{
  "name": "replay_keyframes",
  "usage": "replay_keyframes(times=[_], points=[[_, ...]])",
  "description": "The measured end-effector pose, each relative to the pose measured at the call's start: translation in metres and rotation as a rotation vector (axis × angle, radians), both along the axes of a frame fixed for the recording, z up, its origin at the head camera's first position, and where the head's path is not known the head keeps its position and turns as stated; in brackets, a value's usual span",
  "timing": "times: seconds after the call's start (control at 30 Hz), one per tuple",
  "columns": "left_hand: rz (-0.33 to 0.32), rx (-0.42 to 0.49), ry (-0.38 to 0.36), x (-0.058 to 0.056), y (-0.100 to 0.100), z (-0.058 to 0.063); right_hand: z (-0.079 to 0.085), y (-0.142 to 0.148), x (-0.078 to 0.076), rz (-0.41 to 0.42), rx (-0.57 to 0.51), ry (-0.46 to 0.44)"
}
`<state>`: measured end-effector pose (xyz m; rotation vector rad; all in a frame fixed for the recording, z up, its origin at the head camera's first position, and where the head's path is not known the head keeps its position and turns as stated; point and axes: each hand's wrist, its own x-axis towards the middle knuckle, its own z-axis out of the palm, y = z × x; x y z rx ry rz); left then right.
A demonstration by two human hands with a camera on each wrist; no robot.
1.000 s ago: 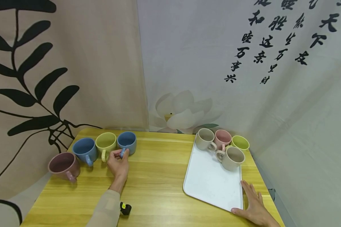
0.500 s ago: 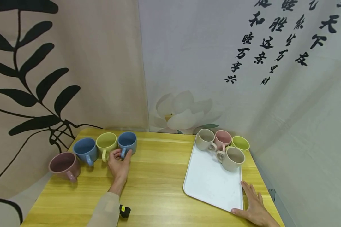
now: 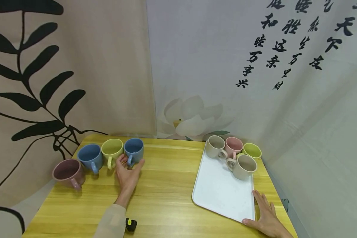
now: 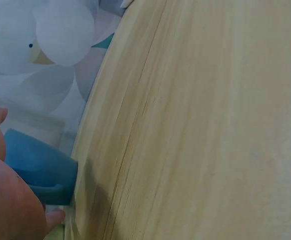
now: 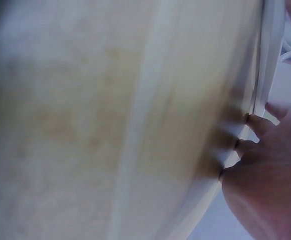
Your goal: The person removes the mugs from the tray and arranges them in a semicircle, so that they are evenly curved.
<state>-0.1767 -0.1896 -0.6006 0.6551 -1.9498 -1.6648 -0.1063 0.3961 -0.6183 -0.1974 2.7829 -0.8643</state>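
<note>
My left hand (image 3: 128, 176) is beside the handle of a blue mug (image 3: 134, 148) at the table's back edge. Its thumb is spread to the right of the handle and its fingers are on the left, with a gap around the handle. In the left wrist view, the same blue mug (image 4: 43, 165) stands upright just beyond the hand. My right hand (image 3: 266, 215) lies spread at the near right corner of a white tray (image 3: 220, 191), thumb at the front edge, fingers along the right side. Fingertips (image 5: 253, 120) reach the tabletop in the right wrist view.
Left of that mug stand a yellow mug (image 3: 112, 149), another blue mug (image 3: 90, 157) and a mauve mug (image 3: 68, 173). Toward the tray's far end are two beige mugs, a pink mug (image 3: 233, 145) and a green mug (image 3: 252, 150). A small black object (image 3: 131, 225) is by the left sleeve.
My left thumb and fingers have come away from the blue mug's handle and spread apart. The mug stays in place, and my right hand has not moved.
</note>
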Motion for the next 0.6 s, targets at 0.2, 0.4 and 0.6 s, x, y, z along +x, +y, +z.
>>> replay_keyframes(times=[0.2,0.4,0.6], points=[[-0.031,-0.082,-0.006,0.007,0.006,-0.003,-0.001,0.002,0.0,0.0,0.004,-0.007],[-0.016,-0.164,-0.044,0.015,0.014,-0.004,-0.003,0.002,0.0,0.002,0.004,0.0],[0.001,-0.187,0.009,0.021,0.021,0.001,-0.003,0.003,0.001,0.008,-0.009,0.021]])
